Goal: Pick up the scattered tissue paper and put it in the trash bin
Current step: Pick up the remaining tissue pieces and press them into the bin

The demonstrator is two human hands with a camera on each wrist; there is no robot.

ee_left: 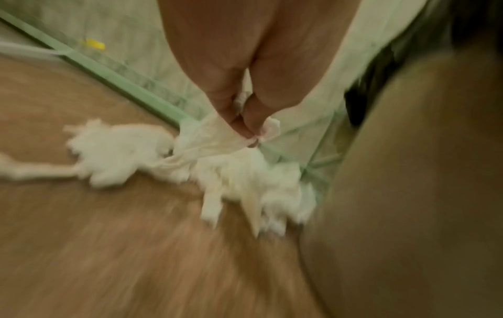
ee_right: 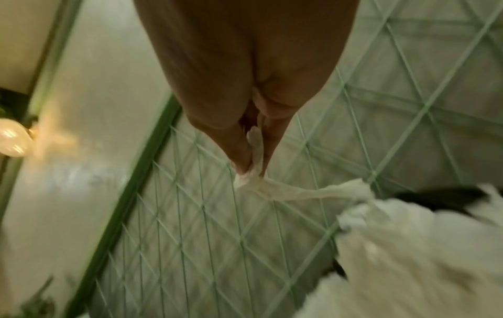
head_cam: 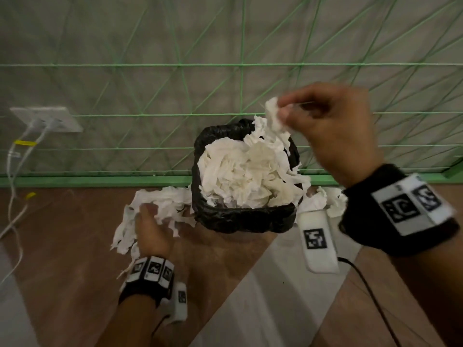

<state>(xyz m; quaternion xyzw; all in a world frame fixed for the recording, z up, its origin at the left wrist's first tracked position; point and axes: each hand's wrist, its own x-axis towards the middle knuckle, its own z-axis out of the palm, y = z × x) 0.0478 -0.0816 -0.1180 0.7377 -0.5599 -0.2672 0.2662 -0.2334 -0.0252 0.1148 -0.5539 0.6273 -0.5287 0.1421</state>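
Note:
A small trash bin (head_cam: 240, 220) lined with a black bag stands on the floor by the wall, heaped with white tissue (head_cam: 245, 176). My right hand (head_cam: 283, 110) is above the bin's far right corner and pinches a strip of tissue (ee_right: 286, 193) that trails down into the heap. My left hand (head_cam: 144, 211) is low at the bin's left side and pinches a bunch of tissue (ee_left: 217, 133) from the pile (head_cam: 155, 211) lying on the floor. More tissue (head_cam: 323, 199) lies on the floor right of the bin.
A wall with a green string grid (head_cam: 241, 71) and a green skirting (head_cam: 87, 180) runs behind the bin. A white socket plate (head_cam: 47, 118) with white cables (head_cam: 15, 171) is at the left. The floor is brown wood with a pale strip (head_cam: 263, 284).

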